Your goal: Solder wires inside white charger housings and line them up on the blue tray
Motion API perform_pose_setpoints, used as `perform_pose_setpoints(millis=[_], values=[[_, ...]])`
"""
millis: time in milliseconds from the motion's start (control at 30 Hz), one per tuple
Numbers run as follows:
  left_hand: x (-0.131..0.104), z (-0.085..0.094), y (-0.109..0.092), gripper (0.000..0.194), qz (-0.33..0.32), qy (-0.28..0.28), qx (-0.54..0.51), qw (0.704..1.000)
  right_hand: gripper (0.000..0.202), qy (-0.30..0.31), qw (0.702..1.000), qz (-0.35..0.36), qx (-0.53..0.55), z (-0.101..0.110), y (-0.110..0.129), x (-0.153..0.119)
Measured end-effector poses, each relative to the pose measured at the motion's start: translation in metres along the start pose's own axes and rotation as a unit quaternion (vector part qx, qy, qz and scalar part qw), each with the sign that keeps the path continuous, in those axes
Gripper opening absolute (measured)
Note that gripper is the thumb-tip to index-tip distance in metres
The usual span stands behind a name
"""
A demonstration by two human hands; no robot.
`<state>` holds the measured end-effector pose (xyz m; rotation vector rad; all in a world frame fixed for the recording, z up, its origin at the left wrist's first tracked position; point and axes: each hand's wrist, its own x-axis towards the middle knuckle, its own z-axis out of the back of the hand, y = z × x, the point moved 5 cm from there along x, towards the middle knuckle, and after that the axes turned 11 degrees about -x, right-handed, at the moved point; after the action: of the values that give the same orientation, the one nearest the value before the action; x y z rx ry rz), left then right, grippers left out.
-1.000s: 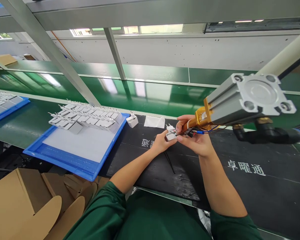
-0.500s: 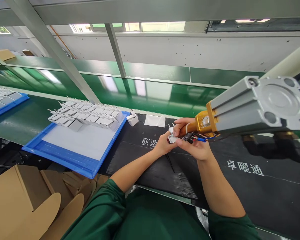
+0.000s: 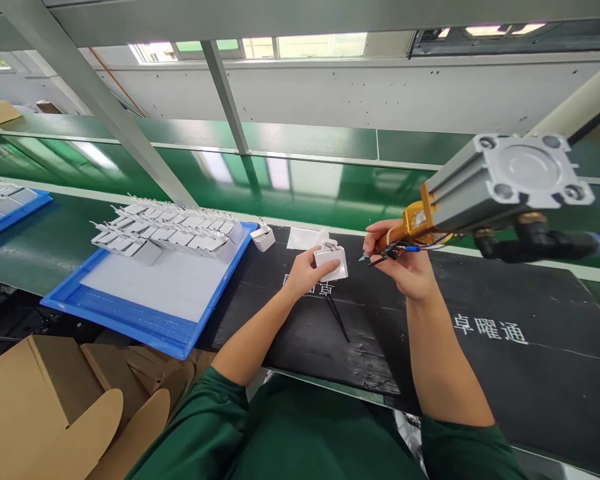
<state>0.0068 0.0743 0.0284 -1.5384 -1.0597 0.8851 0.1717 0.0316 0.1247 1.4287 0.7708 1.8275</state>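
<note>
My left hand [image 3: 304,272] holds a small white plug housing [image 3: 332,262] above the black mat, its thumb across the near face. To the right, my right hand [image 3: 399,263] is wrapped round the gold-coloured front part of a pneumatic tool [image 3: 510,177] with a large grey cylinder. Small blades at the tool's tip point toward the housing, with a gap between. A pair of black tweezers [image 3: 337,319] lies on the mat below my left hand. Another white plug housing [image 3: 263,237] stands near the tray, beside a white paper piece [image 3: 303,239].
A blue tray [image 3: 173,339] at the left carries rows of white plug housings [image 3: 180,230]. A second blue tray [image 3: 13,218] is at the far left. Cardboard boxes [image 3: 25,400] sit below at lower left. Behind the black mat [image 3: 480,373] runs a green conveyor [image 3: 300,190].
My hands have moved apart. My left hand has shifted left with the housing, now turned with its broad face showing. The tool in my right hand has moved right, away from it.
</note>
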Motion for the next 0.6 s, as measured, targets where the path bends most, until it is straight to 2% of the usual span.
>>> perform_pose_setpoints(millis=[67, 200, 300, 367, 433, 533, 600], values=[[-0.005, -0.005, -0.001, 0.057, 0.020, 0.019, -0.040, 0.999, 0.030, -0.022, 1.000, -0.003, -0.012, 0.009, -0.007, 0.000], [-0.012, -0.012, -0.004, 0.057, 0.019, 0.056, -0.044, 0.997, 0.027, -0.054, 0.997, -0.012, -0.054, 0.023, -0.016, 0.002], [-0.015, -0.013, -0.008, 0.057, 0.004, 0.066, -0.024, 0.998, 0.027, -0.073, 0.988, -0.028, -0.133, 0.032, -0.017, 0.001], [-0.016, -0.013, -0.011, 0.054, -0.015, 0.066, 0.001, 0.998, 0.028, -0.077, 0.972, -0.042, -0.220, 0.039, -0.016, -0.001], [-0.018, -0.013, -0.015, 0.051, -0.039, 0.065, 0.034, 0.997, 0.025, -0.084, 0.936, -0.048, -0.337, 0.047, -0.012, -0.004], [-0.021, -0.014, -0.021, 0.045, -0.082, 0.062, 0.086, 0.991, 0.016, -0.104, 0.850, -0.057, -0.514, 0.059, -0.007, -0.012], [-0.022, -0.015, -0.024, 0.042, -0.112, 0.059, 0.113, 0.986, 0.015, -0.118, 0.801, -0.085, -0.581, 0.063, -0.005, -0.022]])
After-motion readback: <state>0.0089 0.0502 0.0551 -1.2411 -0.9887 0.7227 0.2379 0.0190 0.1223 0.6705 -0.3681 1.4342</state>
